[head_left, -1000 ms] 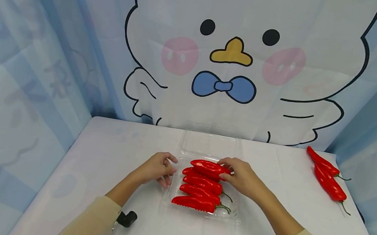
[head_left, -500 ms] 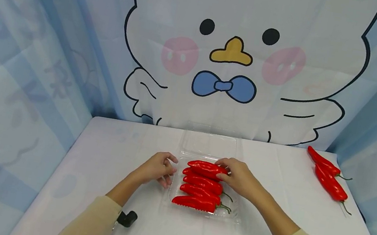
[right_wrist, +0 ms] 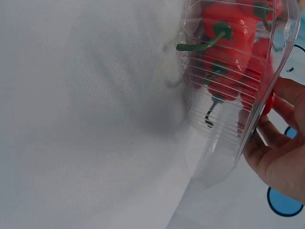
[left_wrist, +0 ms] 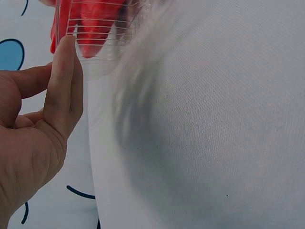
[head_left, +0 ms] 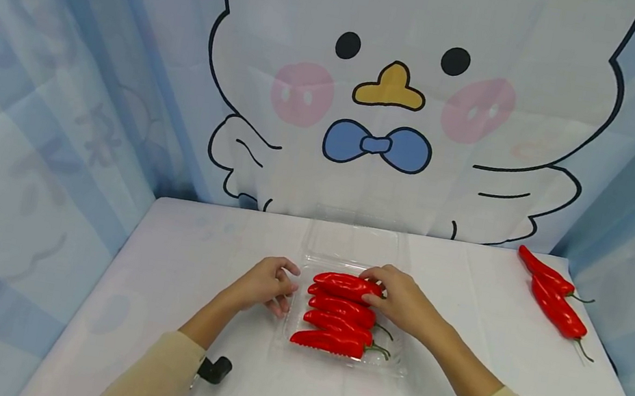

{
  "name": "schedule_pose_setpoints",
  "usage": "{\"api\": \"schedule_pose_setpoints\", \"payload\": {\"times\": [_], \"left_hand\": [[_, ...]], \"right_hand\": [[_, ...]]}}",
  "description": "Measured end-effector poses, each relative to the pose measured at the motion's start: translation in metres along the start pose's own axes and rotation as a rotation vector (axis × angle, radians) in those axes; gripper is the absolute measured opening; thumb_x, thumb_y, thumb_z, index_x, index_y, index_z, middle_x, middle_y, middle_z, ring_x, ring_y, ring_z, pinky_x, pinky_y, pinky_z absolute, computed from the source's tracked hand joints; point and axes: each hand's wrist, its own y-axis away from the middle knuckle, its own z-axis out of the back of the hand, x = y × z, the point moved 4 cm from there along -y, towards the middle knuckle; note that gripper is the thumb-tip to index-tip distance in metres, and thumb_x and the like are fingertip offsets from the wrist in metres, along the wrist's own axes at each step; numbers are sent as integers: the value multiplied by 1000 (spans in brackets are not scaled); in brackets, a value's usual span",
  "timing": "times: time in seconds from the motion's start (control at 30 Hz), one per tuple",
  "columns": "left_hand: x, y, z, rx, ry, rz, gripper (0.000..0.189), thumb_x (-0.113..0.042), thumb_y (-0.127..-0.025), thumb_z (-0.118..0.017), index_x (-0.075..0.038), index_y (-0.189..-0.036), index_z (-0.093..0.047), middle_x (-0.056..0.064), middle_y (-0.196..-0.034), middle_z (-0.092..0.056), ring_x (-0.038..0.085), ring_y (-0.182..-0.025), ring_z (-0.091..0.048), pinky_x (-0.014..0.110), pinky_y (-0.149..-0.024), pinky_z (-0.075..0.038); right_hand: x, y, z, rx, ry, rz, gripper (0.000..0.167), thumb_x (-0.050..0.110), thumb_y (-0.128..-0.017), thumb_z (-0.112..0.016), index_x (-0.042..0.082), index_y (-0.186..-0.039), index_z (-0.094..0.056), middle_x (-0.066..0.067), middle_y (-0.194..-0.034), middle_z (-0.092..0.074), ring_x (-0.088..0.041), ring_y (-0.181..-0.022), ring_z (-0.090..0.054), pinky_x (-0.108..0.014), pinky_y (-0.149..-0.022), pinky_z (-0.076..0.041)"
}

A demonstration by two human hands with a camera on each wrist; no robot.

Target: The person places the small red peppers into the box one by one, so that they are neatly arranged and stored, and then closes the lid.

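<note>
A clear plastic box (head_left: pixel 394 362) stands on the table with its lid (head_left: pixel 356 244) folded back. Several red peppers (head_left: pixel 328 342) lie across it in a row, most stems pointing right. My right hand (head_left: pixel 405 303) grips the stem end of the rearmost red pepper (head_left: pixel 339 285), which lies over another at the back of the row. In the right wrist view, those fingers reach over the box's side wall. Along the box's left side, my left hand (head_left: pixel 265 284) has its fingers loosely extended; in the left wrist view a fingertip touches the ribbed wall (left_wrist: pixel 119 52).
Two more red peppers (head_left: pixel 558 309) lie at the table's far right corner, one against the other. The white-covered table (head_left: pixel 193 234) meets a printed curtain (head_left: pixel 294 187) at the back, and blue curtains (head_left: pixel 27 180) hang at both sides.
My right hand has shifted slightly left, and the pepper in it has moved left and a little toward me, lower onto the row. My left hand stays in place.
</note>
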Motion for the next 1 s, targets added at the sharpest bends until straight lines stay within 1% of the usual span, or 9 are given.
{"api": "schedule_pose_setpoints", "payload": {"times": [0.2, 0.43, 0.67, 1.0], "left_hand": [[-1, 1, 0, 1, 13, -14, 35, -5, -100, -66, 1, -132, -56, 15, -86, -66, 19, -57, -69, 32, -55, -63], [-1, 1, 0, 0, 23, -21, 35, -3, -99, -66, 2, -132, -56, 16, -85, -66, 18, -56, -69, 32, -54, -63], [-1, 1, 0, -7, 13, -11, 34, -5, -99, -67, 1, -131, -57, 18, -87, -67, 19, -57, -69, 32, -55, -63], [-1, 0, 0, -10, 3, -4, 34, -6, -99, -67, 0, -131, -57, 19, -89, -67, 19, -57, -69, 32, -56, -63]], "right_hand": [[-1, 0, -2, 1, -14, 2, 34, 17, -92, -79, 10, -124, -70, -6, -110, -69, -17, -95, -65, -30, -78, -65], [2, -3, -5, -2, -5, 8, 35, 17, -91, -80, 11, -124, -71, -5, -111, -68, -17, -96, -66, -27, -78, -64], [4, -2, -6, -24, 2, 3, 38, 17, -89, -82, 10, -124, -70, -6, -112, -68, -19, -96, -67, -29, -78, -65], [5, -1, -6, -21, 8, 5, 41, 20, -90, -81, 10, -128, -68, -6, -115, -69, -20, -100, -67, -31, -81, -65]]}}
